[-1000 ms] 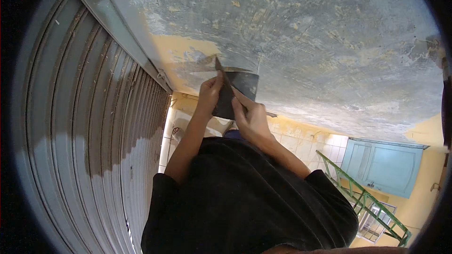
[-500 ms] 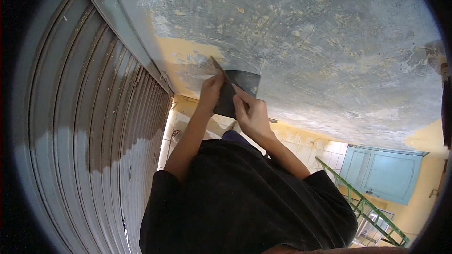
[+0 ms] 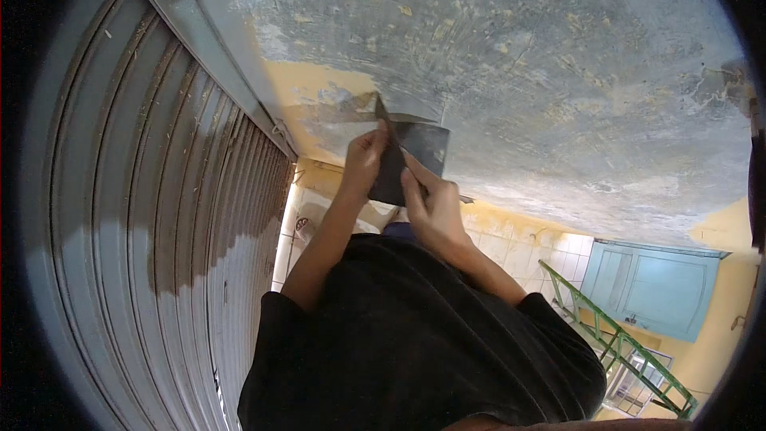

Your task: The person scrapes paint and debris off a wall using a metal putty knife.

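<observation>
A dark grey sheet of sandpaper (image 3: 431, 146), bent along a raised ridge, is held between my hands in front of the wall. My left hand (image 3: 365, 161) is closed on the sheet's left side, its fingers near the ridge. On the lower right part, my right hand (image 3: 435, 209) pinches the sheet between thumb and fingers. One narrow strip stands up edge-on above my left fingers. Behind the sheet is a wall (image 3: 527, 72) with patchy grey and yellow, scraped-looking paint.
A grey corrugated metal shutter (image 3: 136, 191) runs along the left. To the lower right are a green metal frame (image 3: 614, 331) and a light blue cabinet (image 3: 662, 287). White tiles (image 3: 491, 249) and a sandal-clad foot (image 3: 303, 227) show below.
Both hands and the sandpaper have shifted slightly right. The raised ridge stands more upright, and more of the sheet's upper edge shows curled away from the wall.
</observation>
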### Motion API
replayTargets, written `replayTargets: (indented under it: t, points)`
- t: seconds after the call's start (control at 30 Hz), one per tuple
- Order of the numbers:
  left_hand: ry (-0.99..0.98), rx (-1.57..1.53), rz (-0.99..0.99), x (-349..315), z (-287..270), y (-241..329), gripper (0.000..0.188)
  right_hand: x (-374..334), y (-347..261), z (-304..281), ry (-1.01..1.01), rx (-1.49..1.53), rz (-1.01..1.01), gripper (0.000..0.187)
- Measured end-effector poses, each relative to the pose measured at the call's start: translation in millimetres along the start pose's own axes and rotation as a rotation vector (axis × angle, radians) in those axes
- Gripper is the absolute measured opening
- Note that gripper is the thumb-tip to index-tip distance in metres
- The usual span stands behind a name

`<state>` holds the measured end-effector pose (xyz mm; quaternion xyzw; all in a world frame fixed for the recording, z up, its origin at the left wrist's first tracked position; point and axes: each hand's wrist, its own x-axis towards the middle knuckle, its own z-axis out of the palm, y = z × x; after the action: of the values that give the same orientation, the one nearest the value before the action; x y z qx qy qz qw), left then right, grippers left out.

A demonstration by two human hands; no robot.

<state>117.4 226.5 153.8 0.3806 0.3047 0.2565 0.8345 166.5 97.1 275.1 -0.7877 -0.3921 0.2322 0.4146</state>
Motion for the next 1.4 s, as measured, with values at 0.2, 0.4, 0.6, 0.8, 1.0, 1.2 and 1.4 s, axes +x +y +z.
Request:
replayTargets:
  t: [0.2,0.4,0.6,0.8,1.0,1.2,1.4]
  points:
    - [0.069,-0.069,0.020,7,1,13,0.047,22,-2,6,-0.010,-0.016,-0.012,0.037]
    - [0.015,0.147,0.049,4,3,-4,0.051,1,2,-4,0.052,0.027,-0.015,0.037]
    - [0.111,-0.034,0.003,-7,5,29,0.049,22,-8,6,-0.021,-0.035,-0.045,0.036]
    - [0.045,0.151,0.102,11,-2,0,0.049,12,5,-6,0.014,-0.010,-0.009,0.038]
    - [0.065,-0.015,0.030,-7,-4,23,0.049,7,-7,5,-0.004,-0.016,-0.009,0.037]
    - [0.033,-0.019,-0.003,2,7,25,0.046,10,-8,7,0.026,-0.015,0.031,0.038]
    - [0.020,0.069,0.043,6,1,4,0.047,2,-16,-5,0.043,0.044,0.013,0.039]
